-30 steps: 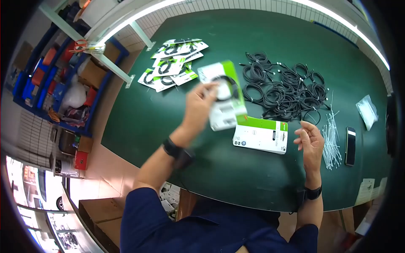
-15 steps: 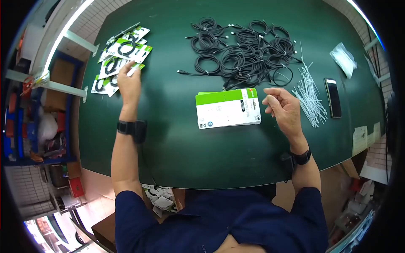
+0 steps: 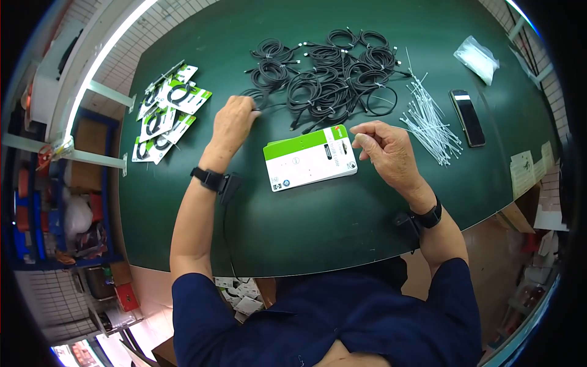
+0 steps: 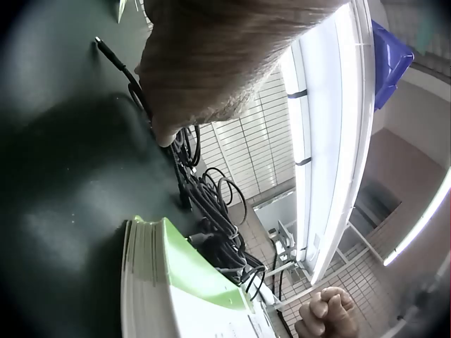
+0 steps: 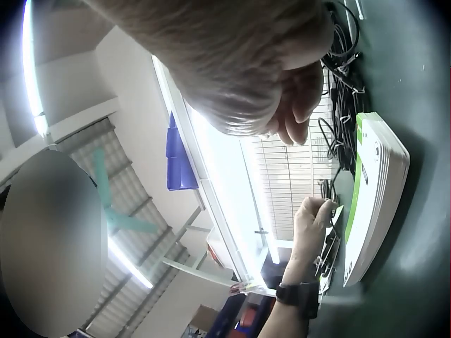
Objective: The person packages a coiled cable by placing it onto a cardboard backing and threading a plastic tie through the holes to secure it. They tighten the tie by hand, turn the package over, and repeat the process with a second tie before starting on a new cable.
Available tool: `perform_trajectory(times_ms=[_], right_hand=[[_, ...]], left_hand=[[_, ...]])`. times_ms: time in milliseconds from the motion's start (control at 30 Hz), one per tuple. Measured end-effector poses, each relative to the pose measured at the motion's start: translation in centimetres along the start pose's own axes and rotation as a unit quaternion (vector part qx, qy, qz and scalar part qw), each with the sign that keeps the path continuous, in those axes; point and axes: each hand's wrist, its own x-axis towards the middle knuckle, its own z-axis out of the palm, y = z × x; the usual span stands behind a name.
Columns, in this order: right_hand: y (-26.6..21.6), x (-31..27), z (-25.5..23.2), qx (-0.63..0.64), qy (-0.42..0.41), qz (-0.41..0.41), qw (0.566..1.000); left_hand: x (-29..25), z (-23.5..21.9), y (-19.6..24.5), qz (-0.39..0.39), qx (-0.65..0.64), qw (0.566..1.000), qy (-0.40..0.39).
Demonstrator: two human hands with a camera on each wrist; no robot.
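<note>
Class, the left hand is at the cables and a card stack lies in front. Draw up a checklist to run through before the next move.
1. Card stack uncovered: ok, nothing lies on top.
2. Left hand at a black cable: ok, at the left edge of the cable pile.
3. Grip secure: cannot tell, the hand hides the contact.
4. Right hand free: ok, it holds nothing.
5. Packed cards squared up: not ok, they overlap in a loose heap.

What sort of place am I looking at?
Probably a packing workshop: there are coiled black cables, a stack of printed cards and loose white ties laid out together.
</note>
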Motion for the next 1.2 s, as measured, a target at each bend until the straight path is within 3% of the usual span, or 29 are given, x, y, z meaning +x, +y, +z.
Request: perform_trajectory(times_ms=[33,67,133,167,233,267,333,400,467,633,733,1200], right_hand=[[-0.2,0.0,0.0,0.003,0.007,-0.002,1.0],[-0.5,-0.1,0.0,0.016,-0.001,0.009,1.0],[-1.3,-0.3,0.0,0.041,-0.02,0.031,0.999],[-1.6,-0.4,0.2,0.04,-0.016,0.031,0.999],[-2.3,-0.7,0.6,0.097,-0.035,0.06,0.993],[-2.7,-0.8,0.8,0.123,-0.043,0.077,0.988],[-3.5,-1.0,1.3,0.152,-0.023,0.075,0.985],[-3.7,-1.3,1.2,0.175,0.012,0.075,0.982],[-3.0,-1.5,0.6,0.2,-0.027,0.012,0.979],[-4.6,-1.8,0.1,0.16,-0.009,-0.003,0.987],[-4.7,-1.8,0.1,0.18,-0.021,-0.025,0.983],[-3.6,-2.1,0.0,0.256,-0.083,-0.054,0.962]], left_hand=[[-0.3,-0.9,0.3,-0.047,-0.007,0.999,0.025],[-0.6,-1.6,0.6,-0.041,-0.005,0.999,0.023],[-1.2,-3.5,1.6,-0.171,-0.07,0.98,0.077],[-1.2,-4.8,3.0,-0.167,-0.071,0.98,0.077],[-1.1,-7.4,7.1,-0.229,-0.227,0.939,0.119],[-1.1,-8.2,9.4,-0.225,-0.234,0.939,0.116],[-1.1,-8.8,13.9,-0.086,-0.262,0.951,0.141],[-1.0,-8.0,16.5,-0.028,-0.279,0.948,0.148],[-0.7,-7.2,18.6,0.065,-0.283,0.941,0.173],[-0.5,-6.5,20.9,0.101,-0.29,0.937,0.164],[-0.5,-6.9,20.4,0.18,-0.218,0.936,0.211],[-0.7,-7.7,19.9,0.193,-0.153,0.934,0.258]])
